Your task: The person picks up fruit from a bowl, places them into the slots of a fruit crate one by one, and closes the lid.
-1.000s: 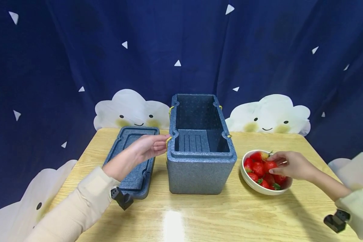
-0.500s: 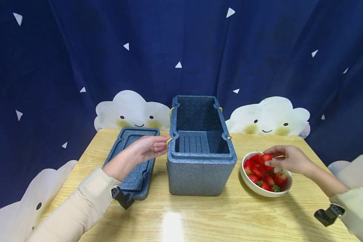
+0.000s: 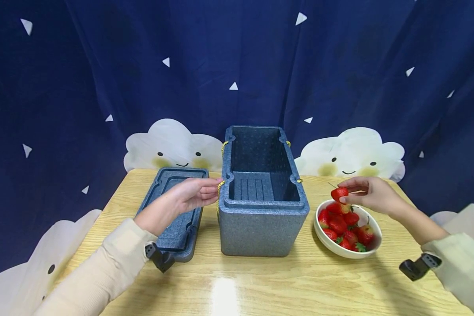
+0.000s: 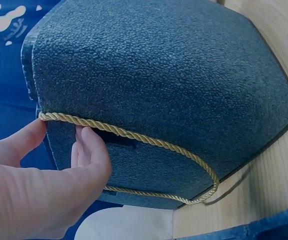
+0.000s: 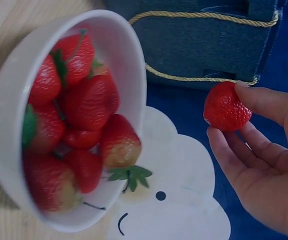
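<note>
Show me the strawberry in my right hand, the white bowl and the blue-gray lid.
Held strawberry (image 5: 227, 106): right wrist view, middle of its red side.
White bowl (image 5: 5, 131): right wrist view, outer wall.
Blue-gray lid (image 3: 177, 231): head view, near part of its recessed panel.

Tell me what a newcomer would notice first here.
Probably the bright red strawberries in the white bowl, on the right side of the table. Then the single strawberry pinched in the right hand, above that bowl. After that, perhaps the open blue-grey box mid-table, its yellow rope touched by the left hand.
</note>
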The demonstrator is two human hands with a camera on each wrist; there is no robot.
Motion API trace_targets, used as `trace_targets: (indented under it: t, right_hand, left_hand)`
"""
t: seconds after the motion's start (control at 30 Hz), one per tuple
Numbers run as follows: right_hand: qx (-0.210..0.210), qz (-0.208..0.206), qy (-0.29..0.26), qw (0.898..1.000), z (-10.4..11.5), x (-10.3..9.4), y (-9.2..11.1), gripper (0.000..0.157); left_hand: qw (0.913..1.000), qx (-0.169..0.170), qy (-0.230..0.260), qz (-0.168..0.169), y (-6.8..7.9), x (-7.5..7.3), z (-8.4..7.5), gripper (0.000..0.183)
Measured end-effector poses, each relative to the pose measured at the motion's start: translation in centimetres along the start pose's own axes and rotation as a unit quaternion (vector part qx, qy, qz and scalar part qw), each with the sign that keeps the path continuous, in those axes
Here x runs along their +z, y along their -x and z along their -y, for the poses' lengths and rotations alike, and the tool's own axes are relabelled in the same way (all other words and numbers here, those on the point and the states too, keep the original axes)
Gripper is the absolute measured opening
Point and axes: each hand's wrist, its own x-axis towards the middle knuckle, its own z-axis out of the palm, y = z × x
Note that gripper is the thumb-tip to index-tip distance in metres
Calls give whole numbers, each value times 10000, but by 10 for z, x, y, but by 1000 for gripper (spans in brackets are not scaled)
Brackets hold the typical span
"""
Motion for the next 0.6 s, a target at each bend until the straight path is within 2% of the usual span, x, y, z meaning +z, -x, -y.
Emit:
trace_targets:
  t: [0.27, 0.4, 0.5, 0.6]
  right_hand:
    - [-107, 30, -185, 9998, 17, -6, -14, 43]
    - [-99, 48, -174, 9998, 25, -11, -20, 42]
    - [-246, -12, -172, 9995, 32, -15, -25, 41]
    - [-446, -67, -145, 9989, 40, -18, -30, 41]
  left_hand:
    - [10000, 56, -15, -28, -1, 1, 2, 24]
    - [9998, 163, 2, -114, -1, 4, 3, 35]
    - [9996, 210, -1, -214, -1, 6, 3, 42]
    - [9993, 178, -3, -335, -1, 6, 4, 41]
